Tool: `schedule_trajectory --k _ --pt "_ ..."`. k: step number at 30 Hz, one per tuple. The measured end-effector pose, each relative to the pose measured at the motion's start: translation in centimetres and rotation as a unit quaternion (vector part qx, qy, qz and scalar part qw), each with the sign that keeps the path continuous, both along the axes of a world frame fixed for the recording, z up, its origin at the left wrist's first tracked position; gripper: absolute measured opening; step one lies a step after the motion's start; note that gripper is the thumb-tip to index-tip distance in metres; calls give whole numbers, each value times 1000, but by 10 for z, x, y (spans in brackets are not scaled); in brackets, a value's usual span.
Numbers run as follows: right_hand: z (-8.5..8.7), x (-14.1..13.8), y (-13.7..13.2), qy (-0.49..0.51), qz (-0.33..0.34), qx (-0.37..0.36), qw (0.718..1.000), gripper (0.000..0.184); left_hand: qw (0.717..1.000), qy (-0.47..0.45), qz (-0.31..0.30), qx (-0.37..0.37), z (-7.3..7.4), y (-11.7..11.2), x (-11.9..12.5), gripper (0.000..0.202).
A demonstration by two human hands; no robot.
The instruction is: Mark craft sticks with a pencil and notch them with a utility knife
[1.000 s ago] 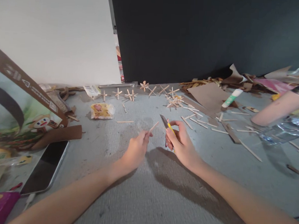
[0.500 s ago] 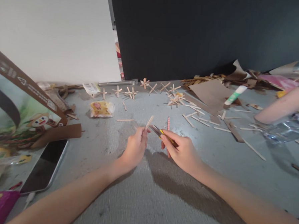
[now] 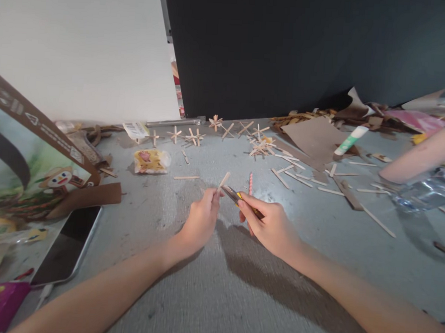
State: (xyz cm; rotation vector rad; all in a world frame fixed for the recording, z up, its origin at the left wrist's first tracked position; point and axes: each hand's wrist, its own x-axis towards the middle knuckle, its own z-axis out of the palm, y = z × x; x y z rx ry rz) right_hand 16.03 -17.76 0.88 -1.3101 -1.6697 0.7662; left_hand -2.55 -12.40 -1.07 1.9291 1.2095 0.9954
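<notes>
Pinched between the thumb and fingers of my left hand (image 3: 204,213) is a thin wooden stick (image 3: 224,179), its free end pointing up and away. My right hand (image 3: 268,221) grips a dark and yellow utility knife (image 3: 234,195). The knife's tip is close to the stick, just right of my left fingertips; whether it touches cannot be made out. Behind my right hand a pink-and-white striped stick (image 3: 250,182) shows; its lower end is hidden. A single wooden stick (image 3: 186,177) lies flat on the grey table beyond my left hand.
Small star shapes of crossed sticks (image 3: 175,134) stand along the back. Loose sticks (image 3: 297,179) and a glue stick (image 3: 351,141) lie to the right, near a pink cylinder (image 3: 420,156). A phone (image 3: 68,245), yellow packet (image 3: 151,162) and printed bag (image 3: 39,162) are on the left.
Almost nothing differs. The wooden stick in my left hand leans very slightly more to the right, and both hands stay in place.
</notes>
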Motion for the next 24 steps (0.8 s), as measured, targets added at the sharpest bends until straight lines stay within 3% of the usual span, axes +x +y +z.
schedule_trajectory --k 7,12,24 --pt "3 -7 -2 -3 -23 -14 1000 42 998 47 10 30 2 -2 -1 27" --pt "7 -11 -3 44 -5 -65 997 46 997 67 14 38 0 -1 -2 26" --pt "10 -14 -1 117 20 -118 986 35 993 102 41 34 1 -1 0 28"
